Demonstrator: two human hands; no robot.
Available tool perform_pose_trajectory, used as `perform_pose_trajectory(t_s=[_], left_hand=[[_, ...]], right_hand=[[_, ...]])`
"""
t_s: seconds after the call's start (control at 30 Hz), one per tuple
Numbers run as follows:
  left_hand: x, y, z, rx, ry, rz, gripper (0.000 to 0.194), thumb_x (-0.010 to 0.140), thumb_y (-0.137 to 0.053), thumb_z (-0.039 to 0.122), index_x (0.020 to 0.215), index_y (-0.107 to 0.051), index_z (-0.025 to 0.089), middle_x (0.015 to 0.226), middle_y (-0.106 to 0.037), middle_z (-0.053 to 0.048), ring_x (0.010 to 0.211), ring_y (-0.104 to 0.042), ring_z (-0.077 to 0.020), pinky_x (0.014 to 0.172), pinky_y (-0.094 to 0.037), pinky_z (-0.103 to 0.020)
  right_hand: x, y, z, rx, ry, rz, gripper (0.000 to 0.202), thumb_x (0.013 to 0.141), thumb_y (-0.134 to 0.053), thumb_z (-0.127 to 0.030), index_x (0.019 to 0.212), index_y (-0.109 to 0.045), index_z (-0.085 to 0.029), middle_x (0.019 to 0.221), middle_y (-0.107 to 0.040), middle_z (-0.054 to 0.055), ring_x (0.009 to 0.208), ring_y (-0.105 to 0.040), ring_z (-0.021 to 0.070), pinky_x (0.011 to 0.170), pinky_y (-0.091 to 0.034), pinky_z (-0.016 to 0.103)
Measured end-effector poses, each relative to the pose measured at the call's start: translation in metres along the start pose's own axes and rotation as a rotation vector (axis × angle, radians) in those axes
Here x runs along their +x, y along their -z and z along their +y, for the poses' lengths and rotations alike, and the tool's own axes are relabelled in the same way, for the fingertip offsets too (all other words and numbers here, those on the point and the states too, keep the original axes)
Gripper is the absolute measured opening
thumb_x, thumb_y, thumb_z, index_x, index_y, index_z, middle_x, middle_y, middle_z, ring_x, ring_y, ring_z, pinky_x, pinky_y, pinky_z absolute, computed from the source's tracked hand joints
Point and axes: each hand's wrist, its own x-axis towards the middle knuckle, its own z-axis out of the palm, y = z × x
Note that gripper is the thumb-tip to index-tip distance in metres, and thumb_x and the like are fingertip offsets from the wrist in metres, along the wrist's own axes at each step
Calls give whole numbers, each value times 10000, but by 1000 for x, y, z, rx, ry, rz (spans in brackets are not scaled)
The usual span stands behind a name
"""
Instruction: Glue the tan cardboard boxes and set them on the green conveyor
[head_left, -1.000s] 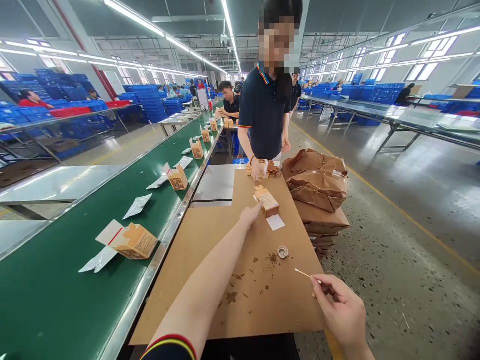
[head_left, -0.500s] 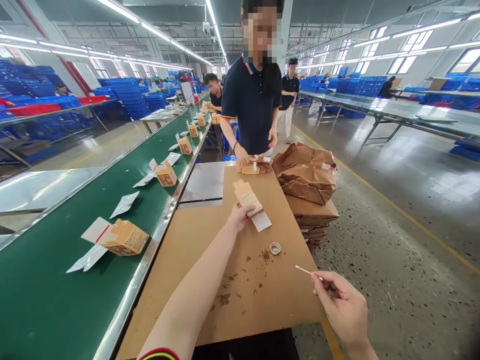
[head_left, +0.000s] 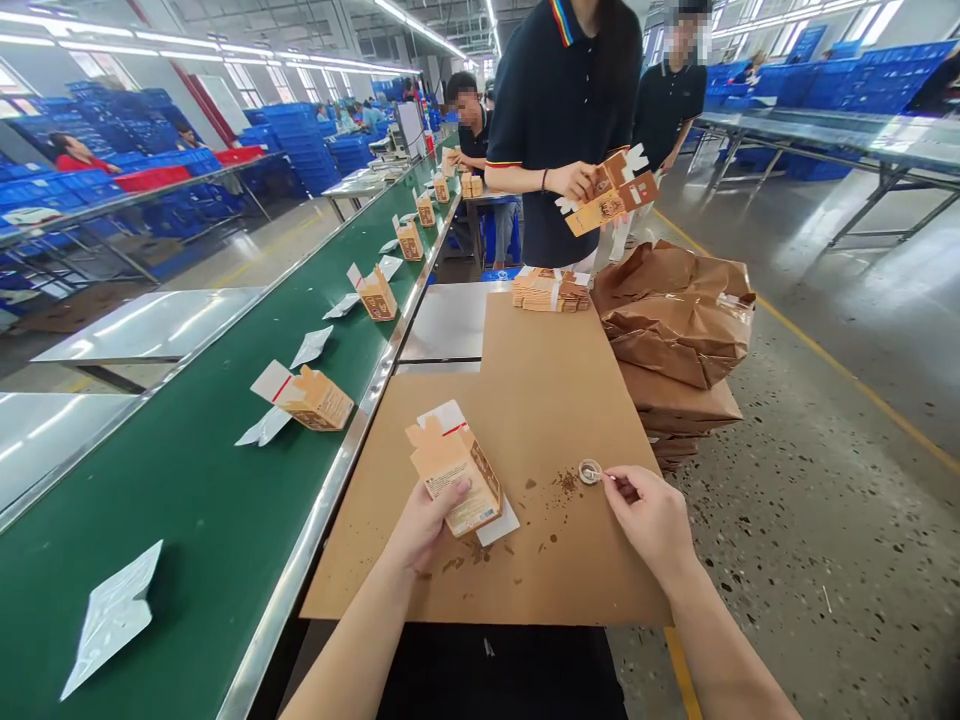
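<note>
Seen from the wearer's own head, clock directions taken from the middle of the view: the left hand [head_left: 429, 515], toward 7 o'clock, grips a printed carton [head_left: 461, 470] at 6 o'clock, thumb on its face and fingers behind, parted by about the carton's thickness. The right hand [head_left: 651, 520], near 4 o'clock, pinches a cotton swab [head_left: 603, 476], thumb and fingertip closed together on it, with its tip at a small round dish [head_left: 590, 471]. A sideways push of the swab could tip or slide this dish, which sits near the sheet's right edge; its contents are too small to make out. The carton's lower white flap [head_left: 499, 522] could pick up marks if it drops onto the brown spots [head_left: 454, 564] near it on the cardboard sheet [head_left: 555, 370]. Counting: one carton in hand, one swab, one dish; toward 1 o'clock, one banded bundle of flat cartons [head_left: 551, 290] and one unfolded carton [head_left: 613, 195] held by a co-worker [head_left: 566, 110]; from 8 to 11 o'clock, on a green conveyor [head_left: 195, 490], at least five standing cartons [head_left: 321, 400] and at least six silver pouches [head_left: 112, 620], the farthest unclear.
</note>
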Motion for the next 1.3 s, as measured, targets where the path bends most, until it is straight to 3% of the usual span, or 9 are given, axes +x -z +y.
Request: perform_pose_trajectory(t_s=[0.2,0.33,0.4,0.57,0.73,1.07,1.3], left_hand=[[23,-14,-12,35,-119,34,880,682,-1225,639,1371,-855,237,1446,-925,-182,1444,-855,-469,1273,-681,-637],[36,-10,-4,137,-85,-28,893,565,-1263,668,1225,-869,213,1405,-937,-202,1416,-867,-467,1275,-688,-636],[41,-8,-2,136,-83,-21,907,525,-1265,692,1185,-866,215,1380,-944,-207,1399,-875,-479,1258,-701,-649],[40,-8,-3,146,-85,-21,933,522,-1270,669,1213,-853,202,1363,-944,-216,1377,-887,-480,1238,-715,-667],[33,-9,-1,194,-102,-10,908,550,-1262,656,1224,-842,217,1377,-943,-195,1377,-888,-464,1233,-722,-646],[29,-10,0,205,-116,-34,904,540,-1254,681,1189,-803,241,1308,-954,-164,1320,-906,-445,1193,-739,-612],[20,-9,-5,246,-148,-41,830,631,-1225,594,1243,-771,264,1337,-928,-147,1303,-896,-412,1173,-730,-573]], right_hand=[[3,3,6,-12,-6,-10,481,1149,-725,-635,878,-903,-280,824,-910,94,671,-815,254,667,-718,383],[-13,1,-10,128,-47,63,408,1142,-810,-592,944,-941,-260,832,-911,90,653,-800,234,676,-733,366],[-27,-9,-26,216,-72,34,389,1145,-822,-572,959,-952,-257,813,-902,81,620,-777,215,658,-730,348],[-56,-50,-65,344,-44,-181,308,1148,-789,-446,939,-930,-269,797,-883,56,649,-791,204,647,-719,314],[-63,-72,-72,340,-33,-283,264,1139,-744,-367,948,-906,-283,805,-869,38,667,-785,202,659,-704,308],[-59,-74,-61,287,-21,-317,274,1126,-728,-351,924,-898,-283,807,-869,45,672,-778,205,667,-693,308],[-55,-61,-61,292,-42,-244,305,1141,-735,-393,900,-892,-291,804,-877,42,661,-786,211,651,-697,311]])
